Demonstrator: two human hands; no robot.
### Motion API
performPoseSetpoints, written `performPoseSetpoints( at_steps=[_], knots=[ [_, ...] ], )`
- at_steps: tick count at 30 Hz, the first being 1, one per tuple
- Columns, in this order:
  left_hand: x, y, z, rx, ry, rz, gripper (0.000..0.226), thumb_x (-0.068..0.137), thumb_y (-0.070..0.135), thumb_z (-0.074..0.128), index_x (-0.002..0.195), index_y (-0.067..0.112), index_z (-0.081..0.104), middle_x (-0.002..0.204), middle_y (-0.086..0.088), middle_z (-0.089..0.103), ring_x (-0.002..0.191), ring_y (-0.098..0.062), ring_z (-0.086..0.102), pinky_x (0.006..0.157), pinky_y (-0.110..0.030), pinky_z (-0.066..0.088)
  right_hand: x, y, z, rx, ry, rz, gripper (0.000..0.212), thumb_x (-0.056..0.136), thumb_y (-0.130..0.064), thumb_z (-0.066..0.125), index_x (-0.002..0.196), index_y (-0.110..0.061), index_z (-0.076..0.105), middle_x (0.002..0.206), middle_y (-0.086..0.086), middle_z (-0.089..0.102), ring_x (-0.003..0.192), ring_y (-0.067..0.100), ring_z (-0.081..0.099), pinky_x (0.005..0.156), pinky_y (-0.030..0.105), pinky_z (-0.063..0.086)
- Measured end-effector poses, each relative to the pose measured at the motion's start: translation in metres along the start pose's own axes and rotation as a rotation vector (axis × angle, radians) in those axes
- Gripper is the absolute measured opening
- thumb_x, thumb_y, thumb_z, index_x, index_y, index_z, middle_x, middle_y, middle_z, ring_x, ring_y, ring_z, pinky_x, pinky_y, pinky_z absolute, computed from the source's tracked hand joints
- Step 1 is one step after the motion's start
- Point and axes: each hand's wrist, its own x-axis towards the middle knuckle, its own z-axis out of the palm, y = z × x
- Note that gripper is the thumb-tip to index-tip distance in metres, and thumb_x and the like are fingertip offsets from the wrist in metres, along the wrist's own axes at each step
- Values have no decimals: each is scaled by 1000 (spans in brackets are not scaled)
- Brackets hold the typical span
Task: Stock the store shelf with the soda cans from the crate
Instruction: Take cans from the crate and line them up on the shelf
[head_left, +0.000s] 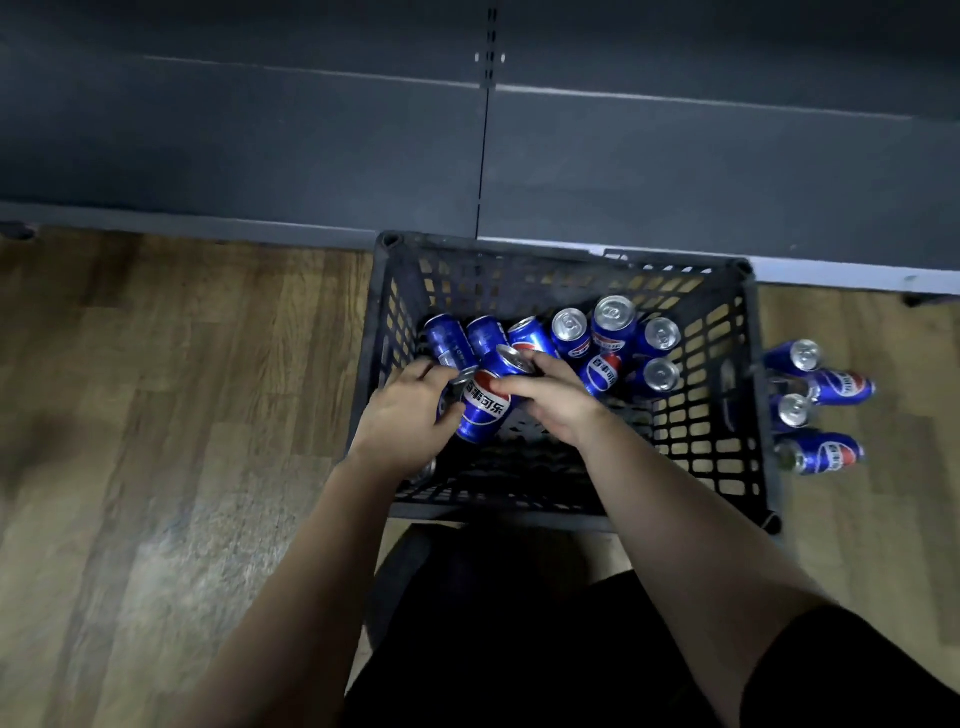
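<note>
A black slatted crate (748, 395) stands on the floor and holds several blue soda cans (613, 332), some upright, some lying. Both my hands are inside it. My right hand (550, 395) grips a tilted blue can (485, 402) by its upper end. My left hand (405, 415) is closed around another can (460, 378) right beside it, mostly hidden under my fingers. The dark grey store shelf (675, 171) runs across the top of the view, just behind the crate.
Several more blue cans (821, 410) sit and lie on the wooden floor (171, 389) to the right of the crate. My dark-clothed legs fill the bottom of the view. A vertical shelf post (485, 130) splits the shelf base.
</note>
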Motion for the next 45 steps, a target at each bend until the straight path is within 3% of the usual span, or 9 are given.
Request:
performPoseSetpoints(
  at_steps=[3, 8, 14, 23, 24, 28, 31, 41, 45],
  knots=[
    [-26, 27, -46, -4, -6, -9, 47, 89, 39, 49, 131, 19, 53, 125, -5, 54, 108, -28, 56, 91, -41, 48, -42, -42, 9, 84, 21, -3, 60, 69, 0, 81, 124, -7, 57, 109, 8, 71, 101, 26, 68, 95, 45, 51],
    [-68, 83, -140, 0, 5, 4, 42, 92, 31, 53, 132, 20, 52, 126, -6, 53, 109, -30, 56, 90, -41, 48, -132, -135, 30, 102, 2, -63, 37, 78, 11, 69, 107, -12, 65, 95, 4, 75, 90, 19, 70, 84, 34, 56],
    [-109, 162, -266, 41, 44, 83, 44, 94, 33, 52, 136, 22, 48, 131, -3, 51, 118, -26, 51, 95, -35, 43, -243, -260, 57, 91, 10, -139, 27, 77, 10, 69, 97, -8, 66, 90, 9, 74, 88, 27, 68, 89, 46, 52],
    [-123, 272, -431, 107, 159, 279, 46, 97, 35, 47, 141, 24, 42, 138, 0, 47, 122, -22, 49, 98, -36, 43, -355, -412, 72, 168, 88, -281, 71, 53, -7, 84, 119, -4, 58, 101, 12, 72, 93, 27, 69, 79, 40, 55],
    [-122, 282, -444, 117, 173, 300, 46, 97, 35, 46, 142, 24, 41, 139, 0, 46, 122, -22, 48, 99, -36, 43, -364, -425, 70, 174, 103, -314, 73, 52, -7, 84, 120, -4, 56, 103, 12, 71, 93, 26, 69, 77, 37, 55],
    [-113, 322, -487, 139, 243, 384, 45, 97, 33, 47, 140, 22, 43, 138, -1, 47, 121, -23, 49, 98, -37, 43, -396, -478, 60, 183, 161, -457, 46, 69, 10, 71, 108, -10, 58, 94, 6, 70, 81, 16, 69, 67, 24, 54],
    [-105, 351, -513, 191, 306, 434, 44, 97, 33, 47, 140, 23, 43, 138, -1, 48, 121, -23, 49, 99, -35, 41, -413, -518, 44, 183, 167, -547, 53, 61, 1, 70, 111, -10, 59, 93, 4, 72, 81, 16, 69, 70, 26, 55],
    [-54, 466, -560, 233, 490, 511, 46, 96, 36, 47, 141, 26, 42, 140, 4, 46, 127, -20, 44, 102, -35, 32, -449, -656, -40, 3, 146, -802, 61, 59, -8, 75, 118, -9, 62, 97, 6, 72, 86, 19, 68, 77, 29, 53],
    [-30, 517, -570, 222, 563, 501, 45, 97, 36, 46, 140, 27, 43, 139, 6, 47, 128, -18, 42, 104, -36, 30, -459, -712, -84, -45, 120, -867, 54, 65, -4, 69, 118, -11, 61, 99, 6, 71, 86, 18, 68, 74, 28, 55]
  ],
)
